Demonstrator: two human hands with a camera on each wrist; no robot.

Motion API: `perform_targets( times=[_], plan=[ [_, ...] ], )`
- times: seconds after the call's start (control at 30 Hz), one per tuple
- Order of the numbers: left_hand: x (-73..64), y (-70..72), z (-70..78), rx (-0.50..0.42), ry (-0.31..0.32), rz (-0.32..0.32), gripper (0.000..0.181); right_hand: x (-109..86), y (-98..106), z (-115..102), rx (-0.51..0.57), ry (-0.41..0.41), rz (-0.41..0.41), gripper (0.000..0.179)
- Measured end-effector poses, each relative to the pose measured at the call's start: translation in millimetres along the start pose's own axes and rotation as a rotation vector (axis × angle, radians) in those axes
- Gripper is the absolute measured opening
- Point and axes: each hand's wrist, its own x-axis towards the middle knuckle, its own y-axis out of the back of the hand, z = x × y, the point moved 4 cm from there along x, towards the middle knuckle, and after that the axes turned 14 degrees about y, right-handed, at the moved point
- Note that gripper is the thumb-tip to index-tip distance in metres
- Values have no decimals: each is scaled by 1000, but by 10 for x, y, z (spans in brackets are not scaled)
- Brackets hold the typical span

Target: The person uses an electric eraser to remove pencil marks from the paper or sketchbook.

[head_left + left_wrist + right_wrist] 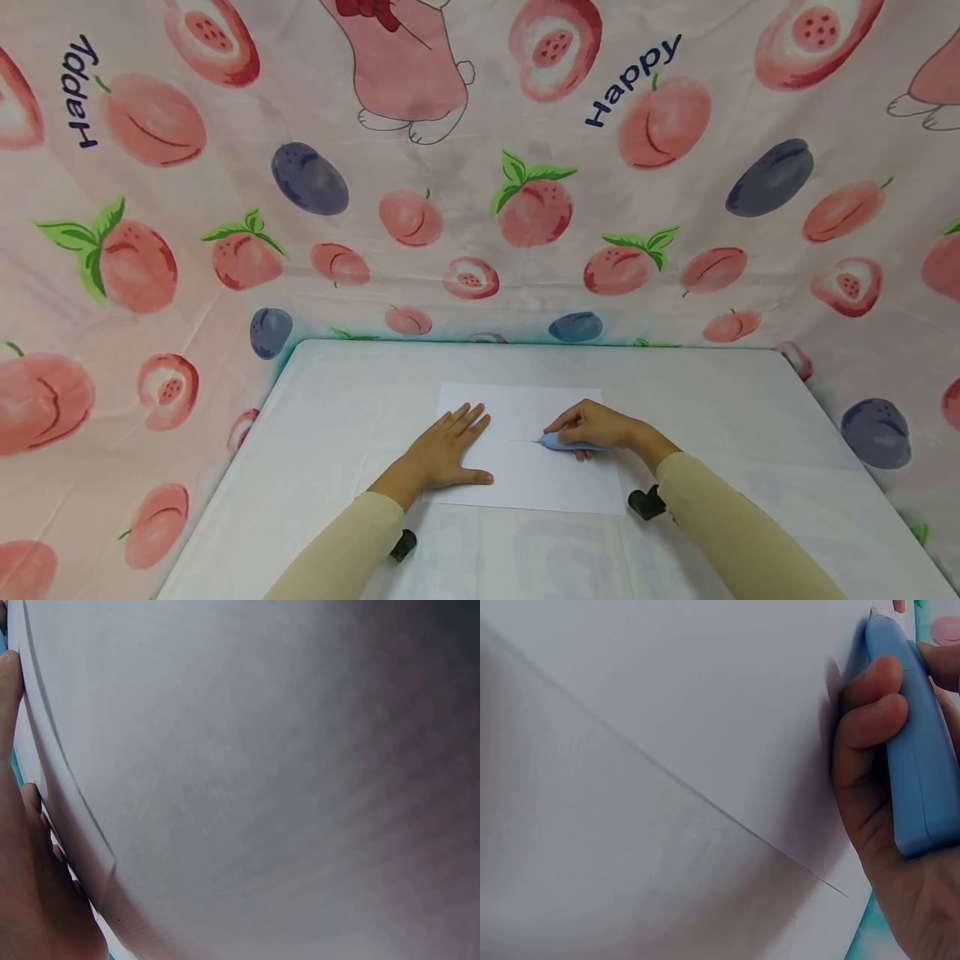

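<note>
Blue tool (922, 765) over white paper (540, 483)

Left grip (448, 450), 1; right grip (598, 422), 1; blue hand tool (924, 769), 1; white paper sheet (543, 483), 1; beige sleeves (337, 546) (738, 525), 2; black pieces (403, 546) (647, 503), 2; white surface (322, 433), 1; printed words "Happy" (80, 93) (633, 81), 2; printed dark-blue fruits (310, 178) (770, 177) (271, 332) (575, 327) (876, 433), 5

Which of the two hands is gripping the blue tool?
The right hand: it grips the blue tool, while the left hand rests spread on the white paper.
</note>
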Motion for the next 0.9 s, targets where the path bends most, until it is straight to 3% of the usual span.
perform_targets(
  times=[0.9],
  plan=[
    [5, -2, 0, -7, -11, 12, 101, 22, -4, -22, -19, 17, 9, 26]
  ],
)
